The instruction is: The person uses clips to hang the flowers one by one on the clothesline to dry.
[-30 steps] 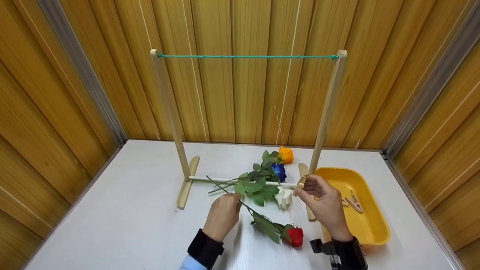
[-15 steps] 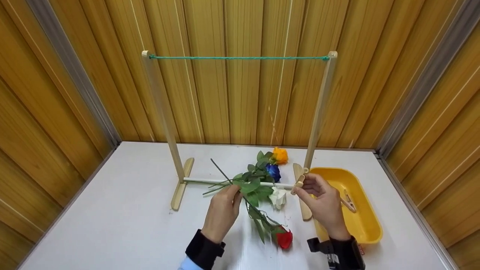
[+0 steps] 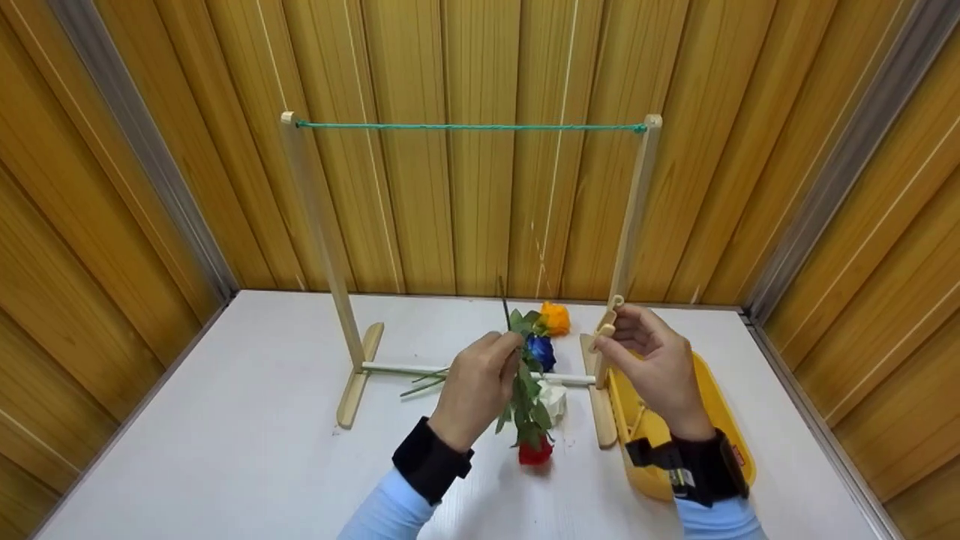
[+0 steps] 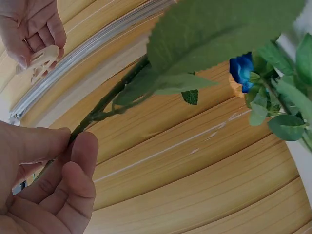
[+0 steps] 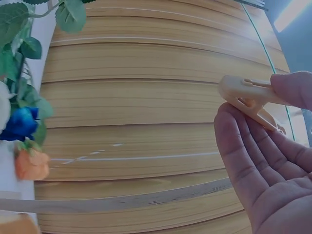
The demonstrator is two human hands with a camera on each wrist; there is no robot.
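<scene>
My left hand point(image 3: 480, 386) pinches the stem point(image 4: 105, 101) of a red rose between thumb and fingers. The red bloom point(image 3: 535, 451) hangs head down, with its leaves point(image 3: 534, 409) above it. To the right, my right hand point(image 3: 660, 367) holds a beige clothespin point(image 5: 248, 95) between thumb and fingertips, near the stand's right post. A white rose point(image 3: 553, 401), a blue rose point(image 3: 541, 351) and an orange rose point(image 3: 555, 318) lie on the table behind the held rose, partly hidden by it and the left hand.
A wooden stand with a left post point(image 3: 322, 247) and right post point(image 3: 630, 240) carries a taut green cord point(image 3: 465, 127) across its top. A white bar point(image 3: 405, 368) joins its feet. At the right sits a yellow tray point(image 3: 724, 397) with a clothespin point(image 3: 637, 420) inside. Wood-patterned panels point(image 3: 480, 210) enclose the table.
My left hand has risen and moved right, swinging the red rose from slanted to hanging nearly upright, bloom down. My right hand has lifted with the clothespin. The head view has shifted slightly.
</scene>
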